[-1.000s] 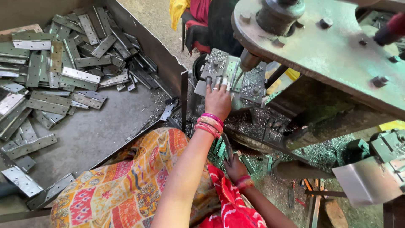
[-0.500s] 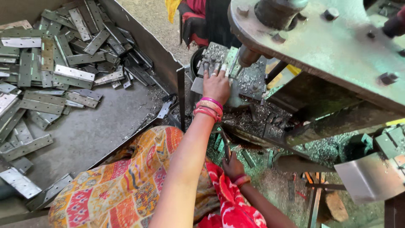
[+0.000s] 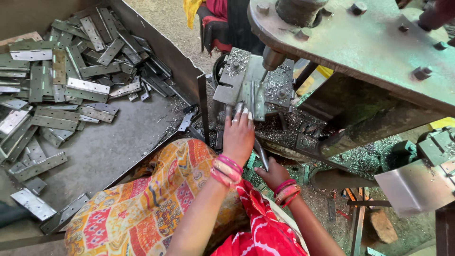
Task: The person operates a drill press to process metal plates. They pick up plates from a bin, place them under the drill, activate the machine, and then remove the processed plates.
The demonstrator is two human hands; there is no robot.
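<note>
- Head view: A worker's left hand (image 3: 238,135) reaches forward, fingers spread and laid flat, fingertips touching the lower edge of a metal hinge plate (image 3: 253,97) that lies on the die block (image 3: 237,80) of a green press machine (image 3: 360,42).
- The plate sits directly below the press's punch rod (image 3: 272,59), lengthwise toward the worker, with metal filings (image 3: 284,125) strewn around the block's base.
- The right hand (image 3: 272,173) stays low, just beside the worker's red sleeve, fingers curled around a thin dark metal rod (image 3: 260,154); how firmly it is clasped cannot be told.
- Pink and orange bangles (image 3: 226,169) ring the left wrist, and similar ones the right.
- To the left, an open metal tray (image 3: 118,142) holds a loose heap of grey hinge plates (image 3: 71,80), piled toward its far end, with a few strays near the worker's patterned orange garment (image 3: 142,208).
- Judged by its look, the plate is stiff sheet steel, light enough for one hand but with hard, possibly sharp stamped edges and a smooth, perhaps oily face that could slip; the long flat sides near the close end look like the safest place to take hold, keeping fingers out from under the punch.
- At right, a bent sheet-metal chute (image 3: 412,185) juts from the machine's frame, well apart from both hands.
- Another person's red and yellow clothing (image 3: 213,14) shows at the top edge, beyond the press.
</note>
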